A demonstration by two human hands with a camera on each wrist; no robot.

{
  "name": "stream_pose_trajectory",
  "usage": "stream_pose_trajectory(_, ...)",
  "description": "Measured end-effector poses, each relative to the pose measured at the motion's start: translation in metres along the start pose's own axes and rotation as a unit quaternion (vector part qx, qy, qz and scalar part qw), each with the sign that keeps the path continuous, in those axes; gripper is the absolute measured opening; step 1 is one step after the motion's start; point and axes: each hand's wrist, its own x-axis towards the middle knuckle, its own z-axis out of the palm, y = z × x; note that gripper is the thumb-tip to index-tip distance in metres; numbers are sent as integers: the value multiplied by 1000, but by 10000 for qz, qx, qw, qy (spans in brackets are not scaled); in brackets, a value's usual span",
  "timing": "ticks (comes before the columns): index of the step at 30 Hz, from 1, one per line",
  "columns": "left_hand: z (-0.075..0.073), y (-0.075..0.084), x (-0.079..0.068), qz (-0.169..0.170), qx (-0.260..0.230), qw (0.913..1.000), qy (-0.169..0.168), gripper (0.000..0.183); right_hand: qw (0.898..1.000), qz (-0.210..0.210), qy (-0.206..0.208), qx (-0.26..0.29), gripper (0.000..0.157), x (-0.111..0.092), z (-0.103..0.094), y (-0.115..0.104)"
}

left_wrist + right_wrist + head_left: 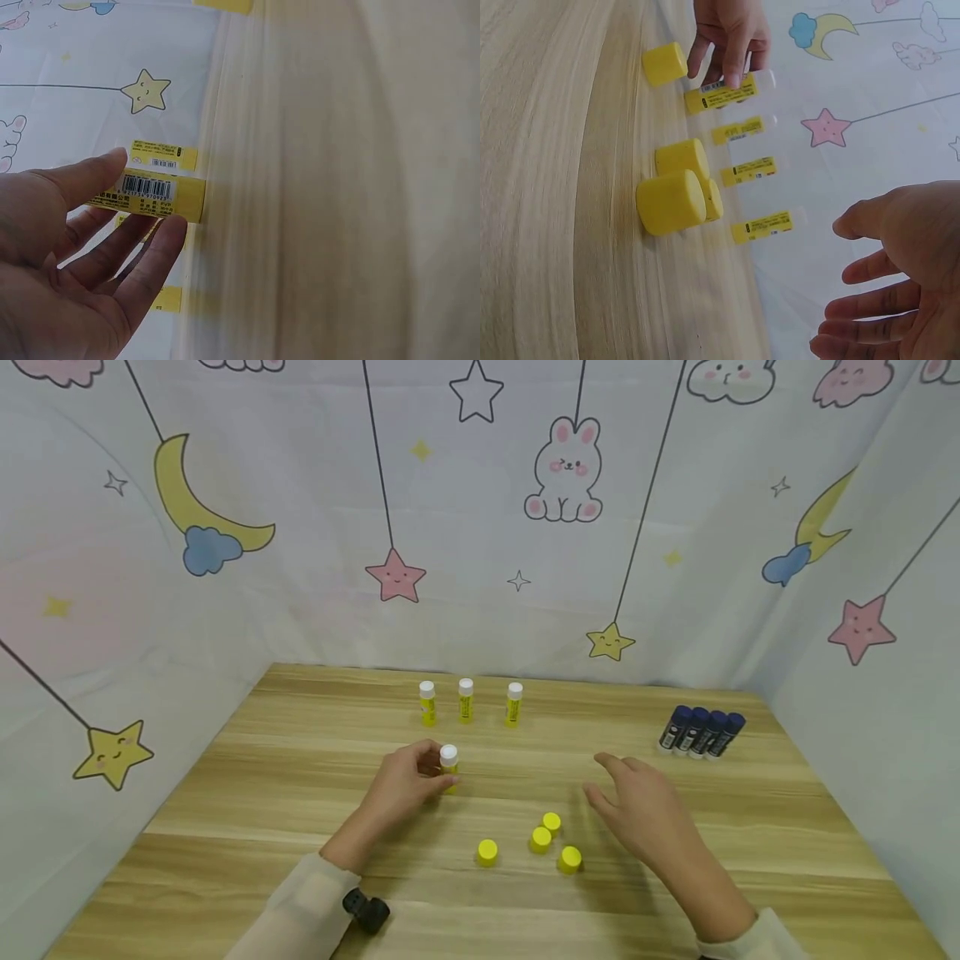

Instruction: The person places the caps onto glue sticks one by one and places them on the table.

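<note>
My left hand [402, 783] holds an upright yellow glue stick [448, 758] with a white top, thumb on one side and fingers on the other. In the left wrist view the barcode label of this glue stick [161, 196] shows between thumb and fingertips. Behind it stand three more yellow glue sticks [466, 702] with white tops. My right hand [647, 810] hovers at the right with fingers spread and nothing in it. Several yellow caps [541, 841] stand on the table between the two hands, nearer to me.
Several dark-blue-capped glue sticks [701, 732] stand in a tight row at the back right of the wooden table [285, 735]. A white curtain [315, 568] printed with stars, moons and a rabbit encloses the back and sides.
</note>
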Motion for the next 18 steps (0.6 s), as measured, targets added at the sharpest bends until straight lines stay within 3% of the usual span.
stream_pose_trajectory(18,5,2,1,154,87,9998,79,23,9996,-10,27,286,44,-13,13,-6)
